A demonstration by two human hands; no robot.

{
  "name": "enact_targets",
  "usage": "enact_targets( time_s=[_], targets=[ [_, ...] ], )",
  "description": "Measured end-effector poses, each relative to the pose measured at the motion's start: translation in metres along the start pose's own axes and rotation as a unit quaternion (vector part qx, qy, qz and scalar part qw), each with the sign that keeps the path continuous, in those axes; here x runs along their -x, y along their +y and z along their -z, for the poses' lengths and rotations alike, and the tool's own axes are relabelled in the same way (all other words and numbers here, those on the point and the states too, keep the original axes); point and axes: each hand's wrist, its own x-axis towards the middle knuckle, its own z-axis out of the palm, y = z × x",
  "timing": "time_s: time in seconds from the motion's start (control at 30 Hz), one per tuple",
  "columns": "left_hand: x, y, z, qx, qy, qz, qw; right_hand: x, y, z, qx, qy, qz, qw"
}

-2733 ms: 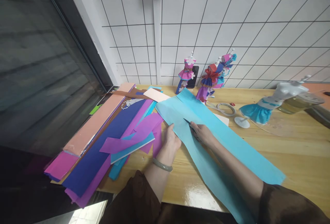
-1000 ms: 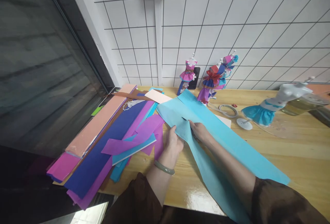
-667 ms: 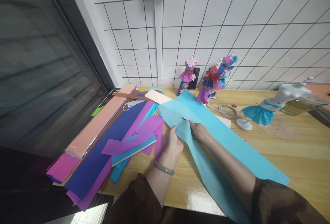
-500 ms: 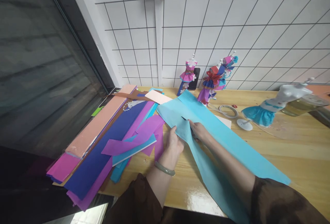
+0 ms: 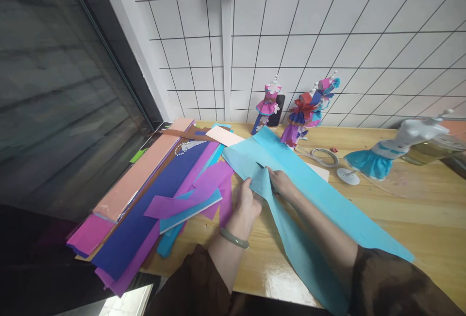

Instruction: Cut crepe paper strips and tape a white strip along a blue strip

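A long sheet of light blue crepe paper (image 5: 327, 194) lies slantwise over the table, with a cut strip of it hanging toward the front edge. My left hand (image 5: 249, 202), with a bracelet at the wrist, pinches the paper's near edge between thumb and fingers. Close by on the right, my right hand (image 5: 278, 180) is closed on scissors; only a dark pointed blade (image 5: 259, 165) shows above the paper, and the handles are hidden behind the hand and sheet.
Folded crepe paper (image 5: 149, 209) in several colours piles up on the left, with a bead chain (image 5: 181, 148) on it. Small dressed mannequins (image 5: 268, 100) stand along the tiled wall. Rightward are a coiled white cord (image 5: 325, 158) and a tilted mannequin in a blue skirt (image 5: 374, 160).
The whole view has shifted slightly. Both hands keep their places on the light blue paper, and the blade shows at almost the same spot.
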Motion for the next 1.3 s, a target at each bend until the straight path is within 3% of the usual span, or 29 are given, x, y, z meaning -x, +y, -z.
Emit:
enact_targets(
  time_s=[0.47,0.7,0.9,1.03,1.13,1.3],
  targets=[
    [-0.002,-0.001,0.003,-0.017,-0.021,0.012,1.0,0.002,-0.003,0.001,-0.002,-0.003,-0.005,1.0],
    [0.003,0.002,-0.001,-0.031,-0.031,0.044,0.998,0.017,0.006,0.014,-0.039,-0.058,-0.009,0.998],
    [0.0,0.003,0.002,-0.041,-0.032,0.009,0.999,0.059,0.039,0.037,-0.028,-0.059,-0.002,0.998],
    [-0.003,0.003,0.006,-0.052,-0.047,-0.005,0.997,0.101,0.073,0.052,0.091,0.05,0.066,0.992],
    [-0.005,0.004,0.006,-0.053,-0.038,-0.004,0.998,0.126,0.1,0.062,0.151,0.11,0.069,0.98],
    [-0.006,0.008,0.004,-0.063,-0.02,-0.001,0.998,0.14,0.136,0.069,0.224,0.116,0.051,0.966]
  ],
)
